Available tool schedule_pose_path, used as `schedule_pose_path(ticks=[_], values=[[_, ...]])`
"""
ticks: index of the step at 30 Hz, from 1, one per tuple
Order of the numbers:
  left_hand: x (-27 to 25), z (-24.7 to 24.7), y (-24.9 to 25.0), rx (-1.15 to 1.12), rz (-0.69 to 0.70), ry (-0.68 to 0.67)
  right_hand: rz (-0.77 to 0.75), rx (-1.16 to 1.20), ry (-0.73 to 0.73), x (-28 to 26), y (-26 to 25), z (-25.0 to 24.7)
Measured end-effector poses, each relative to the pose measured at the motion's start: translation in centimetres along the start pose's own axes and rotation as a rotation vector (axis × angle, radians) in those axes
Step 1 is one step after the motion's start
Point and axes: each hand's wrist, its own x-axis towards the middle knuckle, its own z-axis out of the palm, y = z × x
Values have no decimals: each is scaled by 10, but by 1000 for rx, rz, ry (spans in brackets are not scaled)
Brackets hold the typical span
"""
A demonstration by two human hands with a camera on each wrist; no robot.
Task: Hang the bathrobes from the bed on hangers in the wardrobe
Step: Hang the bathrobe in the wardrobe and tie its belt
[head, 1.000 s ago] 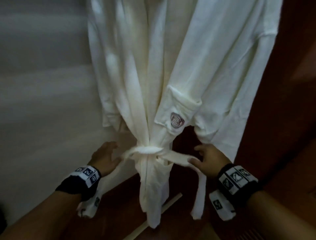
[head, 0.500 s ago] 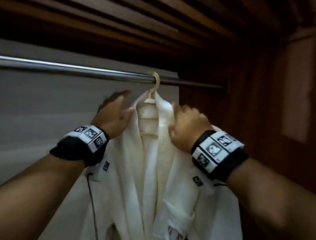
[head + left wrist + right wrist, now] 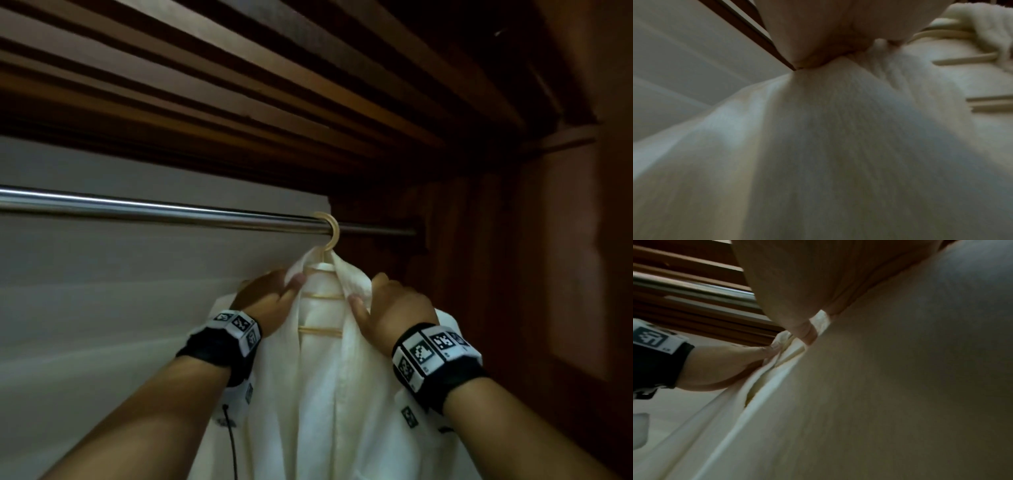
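Note:
A white bathrobe [image 3: 329,394] hangs on a cream plastic hanger [image 3: 330,233] whose hook sits over the steel wardrobe rail [image 3: 154,209]. My left hand [image 3: 274,294] grips the robe's left collar just below the hook, thumb on the front of the cloth. My right hand [image 3: 383,305] pinches the right collar edge at the same height. In the left wrist view the palm [image 3: 828,32] bunches the ribbed robe cloth [image 3: 838,146], with the hanger's bars [image 3: 966,60] beside it. In the right wrist view the thumb [image 3: 805,332] presses on the collar fold [image 3: 777,369].
Dark wooden slats [image 3: 308,85] form the wardrobe's top just above the rail. A wooden side wall [image 3: 531,274] stands close on the right. A pale back panel [image 3: 102,291] fills the left. A thin black cable [image 3: 233,442] hangs from my left wrist.
My hands left the robe's belt at waist height and rose to the collar at the hanger. In the last half second both hands took hold of the collar edges and my view came closer.

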Motion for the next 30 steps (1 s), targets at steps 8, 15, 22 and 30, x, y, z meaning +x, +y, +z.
schedule_pose_path(ticks=[8, 15, 22, 30], values=[[30, 51, 42, -5, -38, -11, 24, -24, 16, 33, 59, 24], [28, 64, 44, -36, -23, 42, -16, 20, 23, 31, 73, 32], [27, 61, 44, -9, 22, 55, 17, 67, -63, 29, 73, 31], [31, 70, 34, -6, 107, 118, 102, 82, -71, 25, 67, 30]])
